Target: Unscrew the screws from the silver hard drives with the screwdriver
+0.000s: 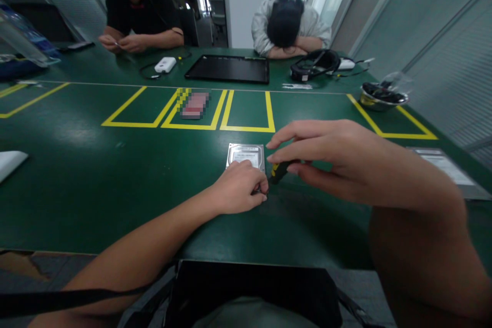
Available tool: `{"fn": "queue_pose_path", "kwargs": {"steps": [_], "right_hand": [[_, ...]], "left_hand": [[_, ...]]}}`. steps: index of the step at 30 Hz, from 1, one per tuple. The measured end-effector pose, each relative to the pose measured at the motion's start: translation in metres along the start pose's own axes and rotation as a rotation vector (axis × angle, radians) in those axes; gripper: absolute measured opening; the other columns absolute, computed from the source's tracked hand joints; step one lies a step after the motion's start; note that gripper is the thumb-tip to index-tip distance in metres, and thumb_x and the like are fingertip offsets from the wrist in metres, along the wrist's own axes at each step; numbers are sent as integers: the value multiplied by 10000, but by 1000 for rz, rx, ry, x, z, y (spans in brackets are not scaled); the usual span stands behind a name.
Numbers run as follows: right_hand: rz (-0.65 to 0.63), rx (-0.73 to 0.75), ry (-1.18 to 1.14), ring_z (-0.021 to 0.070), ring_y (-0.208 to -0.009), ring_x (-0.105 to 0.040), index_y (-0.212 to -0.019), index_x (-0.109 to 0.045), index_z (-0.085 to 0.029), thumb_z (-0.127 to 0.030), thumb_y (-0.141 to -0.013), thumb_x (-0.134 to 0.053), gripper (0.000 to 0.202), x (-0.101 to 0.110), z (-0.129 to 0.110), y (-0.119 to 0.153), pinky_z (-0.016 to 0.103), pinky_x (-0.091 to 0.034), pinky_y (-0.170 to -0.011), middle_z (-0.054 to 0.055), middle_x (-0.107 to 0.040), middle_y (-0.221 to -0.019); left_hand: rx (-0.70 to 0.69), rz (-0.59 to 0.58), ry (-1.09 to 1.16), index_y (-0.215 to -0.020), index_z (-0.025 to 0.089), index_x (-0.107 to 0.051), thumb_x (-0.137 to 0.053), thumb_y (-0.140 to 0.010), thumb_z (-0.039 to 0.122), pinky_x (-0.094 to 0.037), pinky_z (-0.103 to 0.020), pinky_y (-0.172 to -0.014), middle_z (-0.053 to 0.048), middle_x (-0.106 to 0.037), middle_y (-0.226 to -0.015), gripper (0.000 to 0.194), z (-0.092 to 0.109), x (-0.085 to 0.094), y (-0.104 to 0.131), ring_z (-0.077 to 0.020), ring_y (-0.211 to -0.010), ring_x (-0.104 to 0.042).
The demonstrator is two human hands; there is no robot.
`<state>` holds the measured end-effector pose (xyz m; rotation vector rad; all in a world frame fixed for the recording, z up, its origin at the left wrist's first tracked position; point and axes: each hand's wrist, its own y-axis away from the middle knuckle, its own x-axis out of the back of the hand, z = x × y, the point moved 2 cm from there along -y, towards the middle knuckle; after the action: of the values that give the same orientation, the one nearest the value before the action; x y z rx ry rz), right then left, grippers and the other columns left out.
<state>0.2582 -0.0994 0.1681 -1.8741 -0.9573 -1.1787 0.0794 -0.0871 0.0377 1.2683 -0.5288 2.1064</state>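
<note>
Though part-hidden, drive [246, 153] beside screwdriver [279, 170].

Bare left hand [241, 188] and right hand [346, 164]; bare forearms [154, 241]; grey-green cloth [255, 313], probably a shirt; a black strap [73, 297].

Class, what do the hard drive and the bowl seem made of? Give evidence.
Hard drive: probably metal, satin silver, judging by its pale grey sheen. Bowl: likely polished metal, given its bright, reflective wall, though shiny coated plastic is possible.
</note>
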Motion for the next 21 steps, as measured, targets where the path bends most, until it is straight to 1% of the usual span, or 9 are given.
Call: {"fn": "queue_pose_path", "kwargs": {"steps": [4, 8, 10, 12, 14, 17, 19, 21], "right_hand": [[-12, -2, -23, 188, -935, -623, -1094, -680, -201, -143, -922, -497, 258, 0, 0, 1, 293, -455, -802, 67, -687, -1068], [9, -27, 5, 174, -860, -609, -1020, -691, -184, -190, -929, -530, 185, 0, 0, 0, 285, -440, -748, 65, -684, -995], [4, -15, 7, 178, -891, -615, -999, -695, -180, -166, -908, -545, 176, 0, -1, 0, 283, -446, -764, 69, -684, -1036], [-1, 4, -4, 188, -953, -623, -1032, -694, -188, -128, -880, -548, 219, 0, -2, 1, 286, -456, -806, 68, -682, -1098], [-9, 4, -17, 192, -986, -626, -1077, -685, -201, -109, -876, -534, 268, 1, -2, 1, 290, -457, -835, 60, -686, -1112], [-3, -27, -5, 182, -918, -623, -1090, -678, -203, -144, -908, -524, 245, 0, -2, 1, 287, -448, -794, 57, -693, -1035], [16, -48, 26, 173, -848, -605, -1041, -684, -193, -183, -920, -536, 191, -1, -1, 0, 280, -431, -739, 57, -683, -967], [29, -59, 37, 167, -826, -591, -991, -687, -189, -192, -916, -549, 157, -2, -1, -2, 275, -420, -717, 57, -670, -953]], "left_hand": [[-1, -16, 3, -817, 226, -687, -682, -762, 266, -376, -335, -703, 4, -662, -741, 68, 0, 0, 0, -212, -796, -577], [-8, -12, -32, -826, 230, -692, -681, -767, 293, -383, -355, -730, -9, -671, -767, 86, 0, 1, 0, -239, -851, -583], [-7, -6, -36, -829, 230, -690, -683, -765, 299, -384, -361, -738, -12, -674, -786, 94, -1, 2, 0, -245, -867, -581], [-4, -8, -26, -828, 231, -684, -680, -766, 295, -382, -354, -729, -8, -674, -786, 89, -1, 2, 1, -238, -856, -576], [-4, -17, -17, -820, 231, -680, -674, -767, 285, -379, -343, -715, -1, -670, -771, 76, -1, 1, 1, -228, -838, -571], [-4, -12, -30, -809, 224, -675, -678, -762, 287, -387, -350, -723, -6, -661, -763, 78, -2, 0, 1, -226, -824, -567], [-5, 1, -44, -819, 219, -674, -682, -765, 301, -398, -367, -742, -17, -659, -775, 99, -2, -1, 0, -235, -838, -570], [-9, 6, -50, -840, 218, -676, -678, -773, 311, -404, -378, -755, -25, -662, -796, 115, -2, -1, 0, -244, -855, -572]]}}
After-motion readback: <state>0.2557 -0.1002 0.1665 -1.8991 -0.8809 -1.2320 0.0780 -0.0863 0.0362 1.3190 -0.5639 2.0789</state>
